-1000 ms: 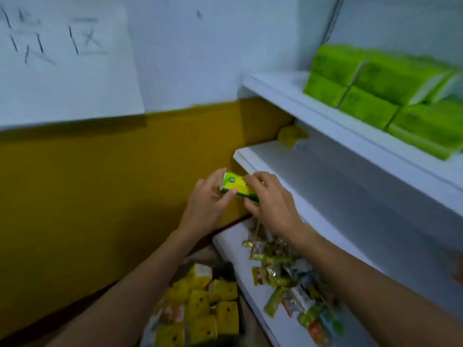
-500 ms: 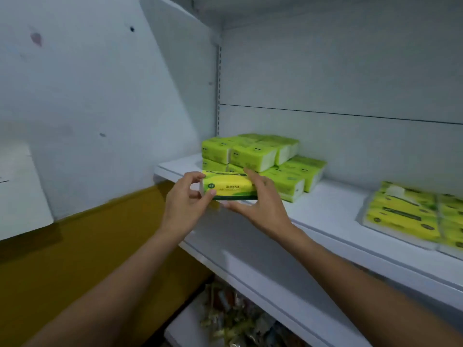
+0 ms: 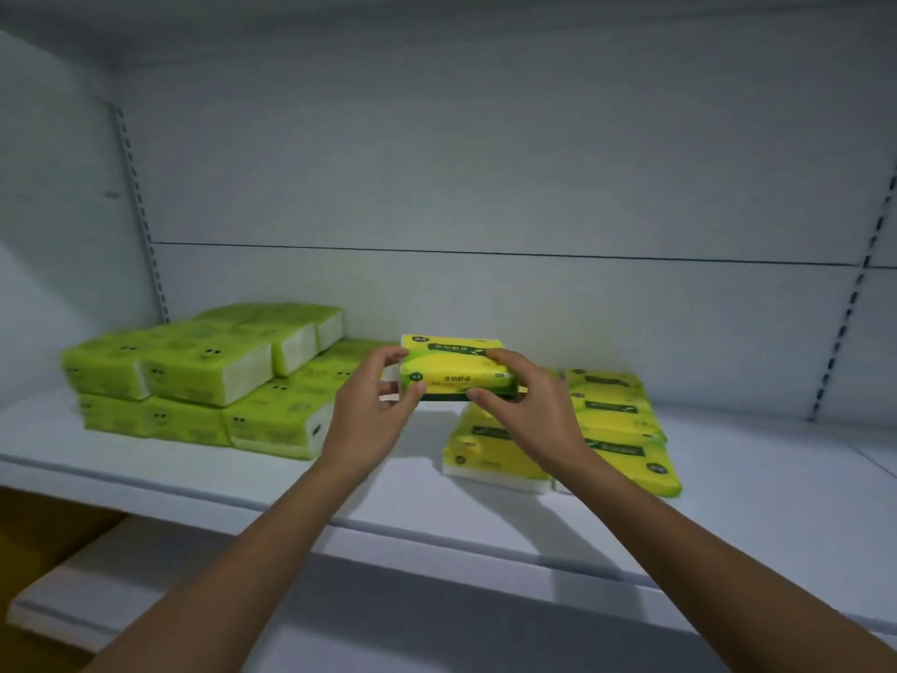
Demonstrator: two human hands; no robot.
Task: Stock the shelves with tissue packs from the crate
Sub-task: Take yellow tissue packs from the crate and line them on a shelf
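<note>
Upper shelf [image 3: 752, 478]: a white board running across in front of me, its front lip towards me.
Left on it: lime-green tissue packs [image 3: 194, 376] with small faces printed on them, stacked in two layers, close to the back corner.
Right of centre: yellow tissue packs [image 3: 616, 420] with dark green labels, lying flat and touching one another, with bare board between them and the green stack.
Below: lower shelf [image 3: 388, 614], white too, jutting out nearer to me.

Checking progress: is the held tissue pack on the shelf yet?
No: left hand and right hand hold the pack above the shelf.
</note>
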